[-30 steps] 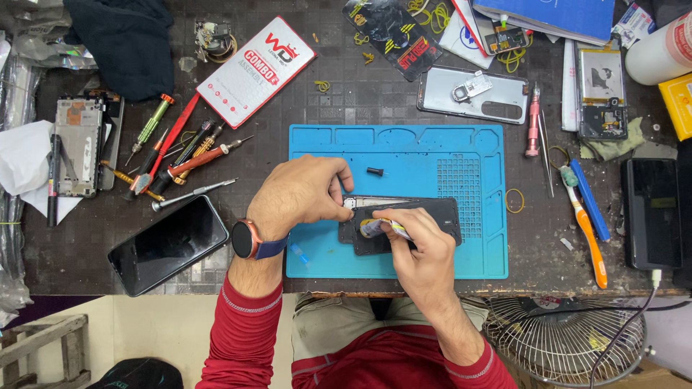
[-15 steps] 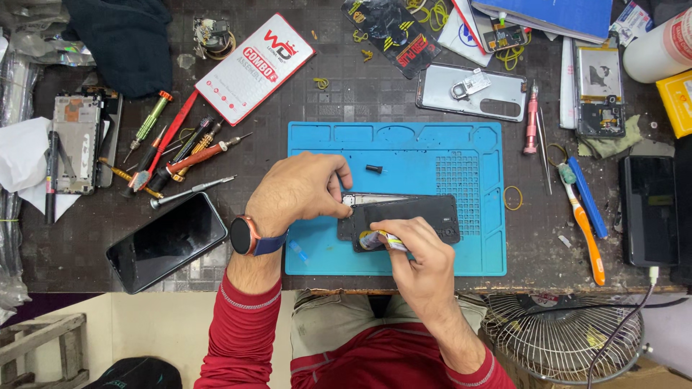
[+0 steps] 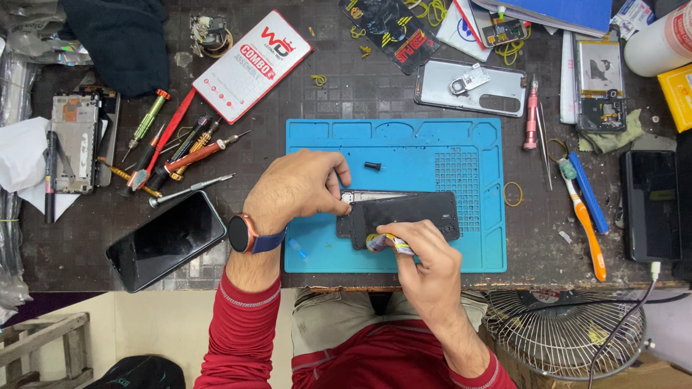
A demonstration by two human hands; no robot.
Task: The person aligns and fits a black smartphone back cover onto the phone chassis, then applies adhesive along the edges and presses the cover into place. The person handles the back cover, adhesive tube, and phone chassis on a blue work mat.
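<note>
A black phone (image 3: 414,213) lies on the blue work mat (image 3: 404,151), its back cover lifted a little at the top left edge. My left hand (image 3: 299,189) rests on the phone's left end and pinches it, with a watch on the wrist. My right hand (image 3: 425,248) sits at the phone's near edge and holds a small coloured card-like piece (image 3: 380,243) against that edge. A tiny black part (image 3: 372,166) lies on the mat above the phone.
Screwdrivers and tweezers (image 3: 173,155) lie left of the mat, with a dark phone (image 3: 166,239) nearer me. A red-and-white box (image 3: 252,63), a grey phone back (image 3: 470,86), a pink screwdriver (image 3: 531,115), an orange toothbrush (image 3: 584,220), another black phone (image 3: 651,205) and a fan (image 3: 566,331) surround it.
My right hand has slid slightly left along the phone's near edge with the small piece. My left hand has stayed on the phone's left end.
</note>
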